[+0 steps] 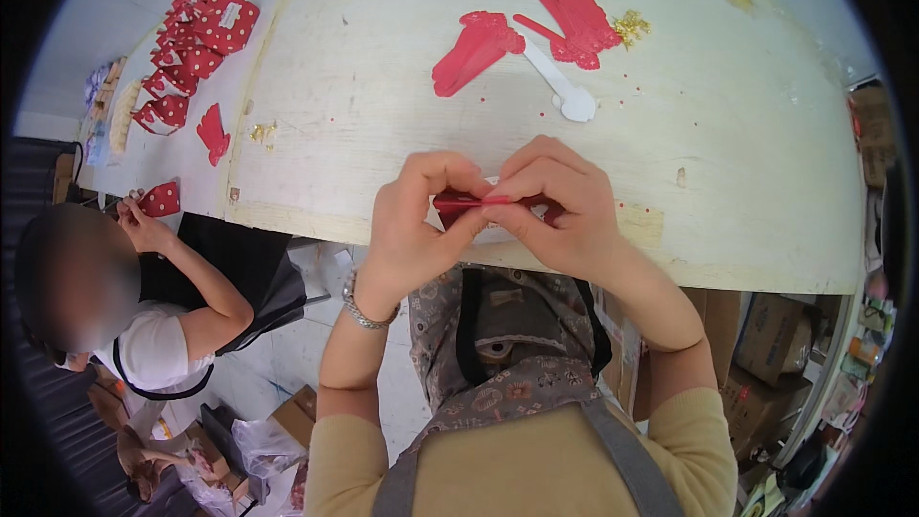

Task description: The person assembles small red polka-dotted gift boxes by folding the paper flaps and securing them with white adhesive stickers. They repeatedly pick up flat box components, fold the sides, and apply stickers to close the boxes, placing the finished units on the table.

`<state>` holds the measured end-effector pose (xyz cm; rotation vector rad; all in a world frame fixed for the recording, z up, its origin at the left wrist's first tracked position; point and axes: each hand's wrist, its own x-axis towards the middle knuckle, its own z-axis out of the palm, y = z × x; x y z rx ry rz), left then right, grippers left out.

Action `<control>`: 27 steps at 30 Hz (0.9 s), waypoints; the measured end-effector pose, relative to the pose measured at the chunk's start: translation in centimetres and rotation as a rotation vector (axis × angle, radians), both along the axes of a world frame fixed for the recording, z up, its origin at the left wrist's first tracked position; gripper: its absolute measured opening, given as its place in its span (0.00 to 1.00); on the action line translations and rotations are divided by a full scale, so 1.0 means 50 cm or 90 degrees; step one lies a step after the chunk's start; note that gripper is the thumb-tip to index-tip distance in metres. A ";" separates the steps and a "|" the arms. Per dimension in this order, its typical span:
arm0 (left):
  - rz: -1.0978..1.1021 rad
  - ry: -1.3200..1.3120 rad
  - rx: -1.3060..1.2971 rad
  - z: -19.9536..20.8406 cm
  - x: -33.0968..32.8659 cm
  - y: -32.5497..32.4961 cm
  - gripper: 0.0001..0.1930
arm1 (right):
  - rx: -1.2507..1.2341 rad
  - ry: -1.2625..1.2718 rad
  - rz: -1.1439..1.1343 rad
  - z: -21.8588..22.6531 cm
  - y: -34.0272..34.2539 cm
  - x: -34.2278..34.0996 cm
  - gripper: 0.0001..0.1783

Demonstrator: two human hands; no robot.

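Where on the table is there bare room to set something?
The table looks mostly bare right of the right hand, and between the left gold pieces and the red strips by the white piece. Crowded: around that piece and at the dotted red items.

Held piece (pixel 456 202) between left hand (pixel 414 220) and right hand (pixel 572 215), strip bundles (pixel 476 53) beyond on surface (pixel 373 67), row of folded pieces (pixel 228 23) far left.
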<state>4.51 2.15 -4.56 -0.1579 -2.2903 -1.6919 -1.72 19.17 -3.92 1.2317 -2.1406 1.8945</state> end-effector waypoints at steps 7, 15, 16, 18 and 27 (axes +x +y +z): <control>0.041 0.168 -0.081 -0.020 -0.001 0.011 0.11 | 0.021 -0.114 -0.021 0.025 0.006 0.006 0.09; -0.009 0.143 -0.172 0.006 0.011 0.004 0.12 | 0.128 0.114 0.005 0.028 0.031 -0.011 0.13; -0.001 0.131 -0.166 0.008 0.014 0.004 0.12 | 0.132 0.081 0.002 0.027 0.029 -0.009 0.13; 0.018 0.133 -0.172 0.006 0.019 0.007 0.12 | 0.142 0.074 -0.019 0.027 0.025 -0.003 0.12; 0.042 0.171 -0.223 -0.001 0.023 0.029 0.13 | 0.158 0.121 -0.050 0.031 0.037 0.001 0.09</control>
